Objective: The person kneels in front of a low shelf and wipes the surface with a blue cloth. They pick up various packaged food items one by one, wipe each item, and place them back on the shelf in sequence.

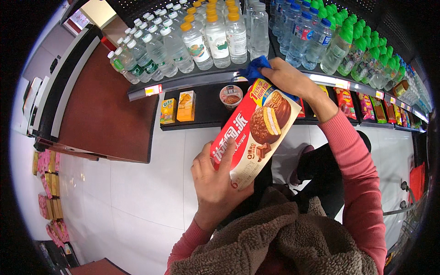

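A red and cream box of chocolate pies point(240, 135) is held tilted in front of the shelves, its broad printed face turned up. My left hand point(217, 181) grips the lower left end, thumb over the front and fingers round the side. At the box's upper end, my right hand point(293, 80) is closed on a bunched blue cloth point(256, 68). The cloth lies close to the top corner of the box and the edge of the bottle shelf point(197, 78); whether it touches either is hard to tell.
Clear bottles with white and orange caps point(215, 41) and green-capped bottles point(339, 50) crowd the shelf. Below sit small yellow cartons point(185, 106), a round tub point(230, 96) and snack packets point(346, 103). A brown cabinet point(110, 105) stands left; a red object point(416, 183) is at right.
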Tool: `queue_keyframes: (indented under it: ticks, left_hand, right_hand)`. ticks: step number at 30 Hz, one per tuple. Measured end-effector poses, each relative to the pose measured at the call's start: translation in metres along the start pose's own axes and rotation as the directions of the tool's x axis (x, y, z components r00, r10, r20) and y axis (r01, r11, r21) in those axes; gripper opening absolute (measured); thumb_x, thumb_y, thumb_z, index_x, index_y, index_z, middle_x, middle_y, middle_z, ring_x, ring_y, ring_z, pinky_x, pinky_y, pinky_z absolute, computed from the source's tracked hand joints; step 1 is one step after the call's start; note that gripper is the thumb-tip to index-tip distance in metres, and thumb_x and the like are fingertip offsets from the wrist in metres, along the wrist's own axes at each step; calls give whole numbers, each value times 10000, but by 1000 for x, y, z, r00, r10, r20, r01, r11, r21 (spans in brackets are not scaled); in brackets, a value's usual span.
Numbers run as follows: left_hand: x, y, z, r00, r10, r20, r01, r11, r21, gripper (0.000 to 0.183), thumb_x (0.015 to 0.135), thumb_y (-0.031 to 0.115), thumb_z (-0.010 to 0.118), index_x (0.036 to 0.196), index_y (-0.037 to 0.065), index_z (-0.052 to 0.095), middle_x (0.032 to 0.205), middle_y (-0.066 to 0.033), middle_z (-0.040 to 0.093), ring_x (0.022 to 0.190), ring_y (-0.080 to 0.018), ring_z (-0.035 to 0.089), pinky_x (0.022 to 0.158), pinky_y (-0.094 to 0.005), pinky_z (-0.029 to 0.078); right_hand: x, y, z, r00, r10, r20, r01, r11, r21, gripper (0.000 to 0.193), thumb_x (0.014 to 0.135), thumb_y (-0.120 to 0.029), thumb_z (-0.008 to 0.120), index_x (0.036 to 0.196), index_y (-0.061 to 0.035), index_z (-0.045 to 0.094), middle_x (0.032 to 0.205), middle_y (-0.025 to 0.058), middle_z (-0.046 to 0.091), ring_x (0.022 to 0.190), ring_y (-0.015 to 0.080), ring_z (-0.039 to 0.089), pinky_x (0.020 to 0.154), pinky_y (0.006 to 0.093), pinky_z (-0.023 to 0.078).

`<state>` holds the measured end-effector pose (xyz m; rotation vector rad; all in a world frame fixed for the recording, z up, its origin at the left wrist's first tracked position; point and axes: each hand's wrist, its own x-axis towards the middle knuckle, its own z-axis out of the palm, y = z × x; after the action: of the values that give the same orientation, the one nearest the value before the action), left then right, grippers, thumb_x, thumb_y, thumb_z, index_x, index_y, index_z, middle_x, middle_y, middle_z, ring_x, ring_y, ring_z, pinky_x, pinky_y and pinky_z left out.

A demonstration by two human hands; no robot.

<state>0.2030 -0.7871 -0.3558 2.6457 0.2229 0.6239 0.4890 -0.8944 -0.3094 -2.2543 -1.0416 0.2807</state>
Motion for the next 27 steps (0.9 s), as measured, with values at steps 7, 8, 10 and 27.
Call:
queue_keyframes:
  ticks: [7, 8, 10, 27]
  left_hand:
    - [0, -5, 1, 1000, 6, -7, -6, 1000, -26, 1018, 594, 246, 890, 1462, 1, 416, 1353, -259, 456, 1146, -401, 494, 982, -474, 403]
    - [0, -6, 3, 999, 5, -31, -7, 997, -71, 1051, 588, 247, 895, 1470, -18, 388, 1362, -263, 452, 1154, -404, 493, 984, -480, 403]
    - [-3, -6, 6, 1000, -11, -27, 8, 996, -89, 1103, 582, 255, 905, 1479, -45, 338, 1376, -273, 450, 1166, -420, 492, 988, -494, 405]
    - [-8, -12, 5, 987, -79, -141, 60, 990, -128, 1231, 553, 208, 938, 1496, -141, 228, 1276, -281, 506, 1092, -404, 522, 938, -463, 460]
  right_hand:
    - [-4, -52, 34, 944, -272, 187, 328, 839, -434, 298, 898, -264, 616, 909, 22, 700, 892, 230, 704, 866, 403, 691, 793, 491, 548]
    - [-13, -59, 46, 931, -316, 185, 365, 835, -412, 289, 892, -255, 619, 906, 21, 702, 876, 214, 710, 847, 399, 696, 777, 494, 552]
    - [-34, -71, 70, 898, -399, 187, 440, 806, -395, 243, 863, -217, 624, 923, 6, 700, 921, 196, 728, 934, 375, 702, 836, 477, 542]
    - [-102, -30, 58, 795, -599, -98, 536, 769, -349, 506, 742, -44, 592, 1245, 3, 609, 1443, 153, 539, 1409, 281, 446, 1201, 498, 280]
